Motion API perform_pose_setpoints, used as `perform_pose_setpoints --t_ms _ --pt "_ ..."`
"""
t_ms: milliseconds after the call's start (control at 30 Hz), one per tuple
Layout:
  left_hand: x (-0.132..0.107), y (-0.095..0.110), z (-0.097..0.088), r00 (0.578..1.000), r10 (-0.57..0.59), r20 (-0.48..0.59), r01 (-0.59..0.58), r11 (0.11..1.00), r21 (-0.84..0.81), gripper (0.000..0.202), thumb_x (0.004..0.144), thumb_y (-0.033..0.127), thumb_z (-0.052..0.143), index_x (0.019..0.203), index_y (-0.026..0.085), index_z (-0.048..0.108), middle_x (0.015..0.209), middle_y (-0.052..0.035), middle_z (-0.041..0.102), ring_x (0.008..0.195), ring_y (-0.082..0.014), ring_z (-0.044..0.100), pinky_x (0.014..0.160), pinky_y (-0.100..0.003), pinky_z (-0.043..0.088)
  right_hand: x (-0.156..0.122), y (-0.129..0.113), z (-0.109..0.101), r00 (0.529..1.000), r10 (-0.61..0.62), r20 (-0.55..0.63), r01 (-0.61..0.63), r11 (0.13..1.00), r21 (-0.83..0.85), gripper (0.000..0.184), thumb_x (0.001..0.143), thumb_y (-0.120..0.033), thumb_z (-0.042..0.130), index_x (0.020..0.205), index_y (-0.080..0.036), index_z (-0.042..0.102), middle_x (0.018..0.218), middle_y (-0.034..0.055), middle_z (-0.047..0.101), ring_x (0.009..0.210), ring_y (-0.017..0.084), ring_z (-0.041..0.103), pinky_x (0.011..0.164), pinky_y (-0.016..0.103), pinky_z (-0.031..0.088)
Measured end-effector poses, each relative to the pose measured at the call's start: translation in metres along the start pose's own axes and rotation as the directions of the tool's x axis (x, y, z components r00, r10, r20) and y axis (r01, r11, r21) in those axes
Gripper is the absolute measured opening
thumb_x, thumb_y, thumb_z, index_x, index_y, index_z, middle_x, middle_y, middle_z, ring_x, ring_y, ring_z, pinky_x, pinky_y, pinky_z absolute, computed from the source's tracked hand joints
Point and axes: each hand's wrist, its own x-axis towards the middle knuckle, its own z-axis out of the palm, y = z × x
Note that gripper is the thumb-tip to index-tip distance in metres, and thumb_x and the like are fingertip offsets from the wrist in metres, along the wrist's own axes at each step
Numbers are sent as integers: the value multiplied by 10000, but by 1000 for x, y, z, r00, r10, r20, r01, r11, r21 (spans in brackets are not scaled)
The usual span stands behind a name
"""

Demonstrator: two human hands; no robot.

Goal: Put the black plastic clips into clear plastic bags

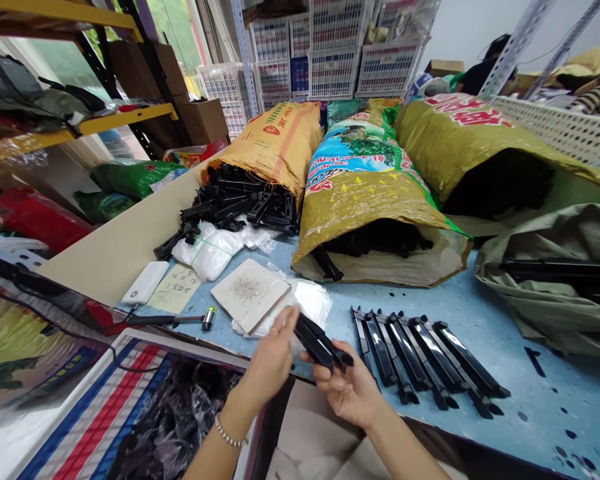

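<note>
Just above the table's front edge, a long black plastic part is held between my two hands. My right hand grips its near end from the right, thumb and fingers around it. Fingers of my left hand, which has a ring and a beaded bracelet at the wrist, close at the far end; their exact contact is partly hidden. To the right, several similar black parts lie side by side in a slanted row. A whitish square tile with dark specks lies beyond my left hand, over clear plastic bags.
Open sacks stand along the back, and loose black parts spill from an orange sack. At left lie a hammer, a handwritten note and a white device. A striped bag stands below the edge.
</note>
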Motion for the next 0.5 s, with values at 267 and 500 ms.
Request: perform_pose_setpoints --t_ms 267,500 --pt "-42 52 5 977 64 203 -29 985 -173 696 789 81 482 1437 275 322 1409 -94 449 1262 -231 472 1045 -363 432 -21 18 17 857 -516 -18 182 334 -925 596 697 -365 732 1244 -214 548 988 43 657 817 182 587 755 283 477" --pt "-112 15 -88 858 -457 234 469 883 7 268 765 354 607 1007 430 693 1113 21 692 1059 -270 618 948 -361 496 -66 -14 34 924 -358 136 68 -194 -979 357 875 -394 536 1196 -253 601 1010 71 630 881 223 598 790 337 468"
